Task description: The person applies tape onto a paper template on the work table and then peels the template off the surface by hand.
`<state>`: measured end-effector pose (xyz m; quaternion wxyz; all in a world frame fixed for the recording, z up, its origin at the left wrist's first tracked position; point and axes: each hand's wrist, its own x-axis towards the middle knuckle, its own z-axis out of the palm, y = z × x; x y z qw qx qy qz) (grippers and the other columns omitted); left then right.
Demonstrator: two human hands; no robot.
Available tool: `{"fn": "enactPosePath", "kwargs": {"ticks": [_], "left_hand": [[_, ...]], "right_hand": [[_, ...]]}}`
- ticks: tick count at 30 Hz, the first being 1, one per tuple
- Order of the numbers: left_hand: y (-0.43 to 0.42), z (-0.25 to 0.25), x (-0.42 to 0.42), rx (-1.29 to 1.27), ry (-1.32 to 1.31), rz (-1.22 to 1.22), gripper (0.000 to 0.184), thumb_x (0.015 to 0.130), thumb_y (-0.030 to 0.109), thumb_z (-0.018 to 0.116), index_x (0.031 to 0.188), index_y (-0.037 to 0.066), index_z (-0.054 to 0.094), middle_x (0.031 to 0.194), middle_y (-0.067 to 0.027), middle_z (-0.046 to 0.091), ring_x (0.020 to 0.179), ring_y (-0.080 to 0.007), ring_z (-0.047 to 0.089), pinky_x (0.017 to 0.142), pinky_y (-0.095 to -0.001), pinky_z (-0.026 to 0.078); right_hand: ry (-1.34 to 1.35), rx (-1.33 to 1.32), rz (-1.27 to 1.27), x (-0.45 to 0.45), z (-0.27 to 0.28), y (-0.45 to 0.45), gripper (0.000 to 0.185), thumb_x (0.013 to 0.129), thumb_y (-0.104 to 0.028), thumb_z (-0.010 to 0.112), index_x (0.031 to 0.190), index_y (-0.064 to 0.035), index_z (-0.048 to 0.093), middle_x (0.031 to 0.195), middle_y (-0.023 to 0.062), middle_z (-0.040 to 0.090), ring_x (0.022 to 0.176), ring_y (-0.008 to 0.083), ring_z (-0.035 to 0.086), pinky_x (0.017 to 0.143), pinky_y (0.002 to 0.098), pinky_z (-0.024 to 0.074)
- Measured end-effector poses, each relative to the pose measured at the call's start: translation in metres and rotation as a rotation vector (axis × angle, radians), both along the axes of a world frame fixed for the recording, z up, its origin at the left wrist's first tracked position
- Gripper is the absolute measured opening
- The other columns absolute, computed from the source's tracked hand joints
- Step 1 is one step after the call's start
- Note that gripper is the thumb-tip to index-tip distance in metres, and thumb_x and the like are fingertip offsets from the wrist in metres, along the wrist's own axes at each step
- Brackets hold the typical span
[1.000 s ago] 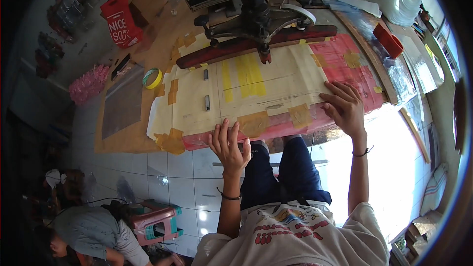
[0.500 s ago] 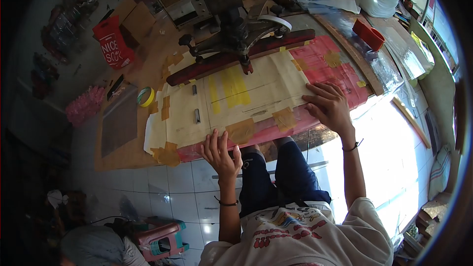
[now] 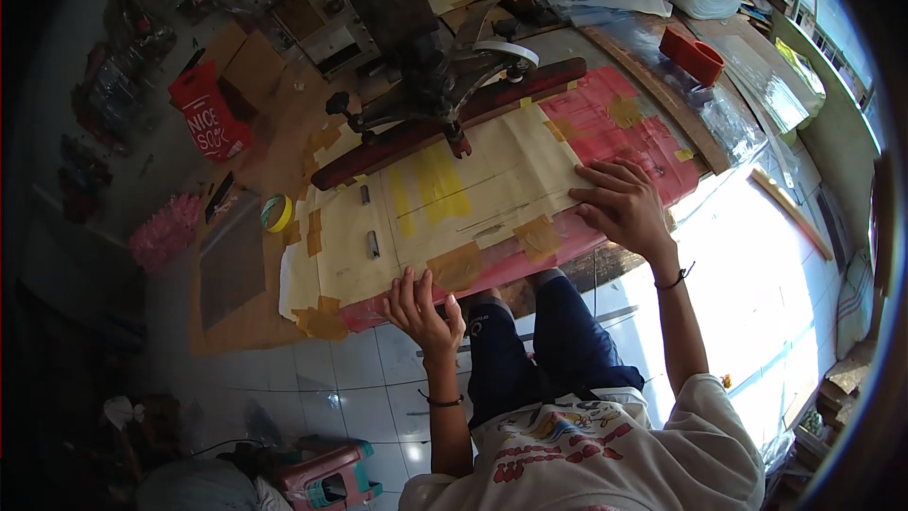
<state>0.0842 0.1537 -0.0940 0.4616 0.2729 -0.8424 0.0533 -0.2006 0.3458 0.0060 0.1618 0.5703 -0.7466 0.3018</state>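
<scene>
A cream sheet [image 3: 355,255] lies over a red covering on the worktable, with brown tape along its edges and yellow strips in its middle. My left hand [image 3: 426,314] rests at the sheet's near edge, fingers stretched out and thumb apart. Further right, my right hand [image 3: 626,210] lies with spread fingers where the cream sheet meets the red covering [image 3: 605,114]. Neither hand holds anything visible. Beyond both hands, a machine's long dark red bar [image 3: 378,157] lies across the sheet's far side. Two small metal pieces sit on the sheet, one being a grey block [image 3: 373,245].
A yellow tape roll [image 3: 276,213] and a clear plastic sheet [image 3: 232,251] lie at the left. Behind them stands a red bag [image 3: 210,114] by a cardboard box [image 3: 251,71]. A red tape dispenser-like object [image 3: 692,57] sits at the right. A stool [image 3: 331,478] stands lower left.
The camera view has tilted and shifted slightly, so the table appears moved. Both hands stay at about the same places on the sheet.
</scene>
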Motion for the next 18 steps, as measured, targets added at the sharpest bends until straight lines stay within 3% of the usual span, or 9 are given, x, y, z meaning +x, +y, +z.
{"fn": "enactPosePath", "kwargs": {"ticks": [18], "left_hand": [[0.0018,0.0027,-0.0006,-0.008,-0.016,0.004,0.043,0.098,0.034,0.047,0.132,0.008,0.054,0.141,-0.0154,0.049,0.134,-0.0368,0.041,0.114,-0.0572,0.019]], "right_hand": [[0.044,-0.024,-0.004,-0.0032,-0.0058,0.0002,0.023,0.088,-0.032,0.069,0.103,-0.0169,0.076,0.126,0.0034,0.067,0.12,0.0251,0.059,0.107,0.0464,0.0408]]}}
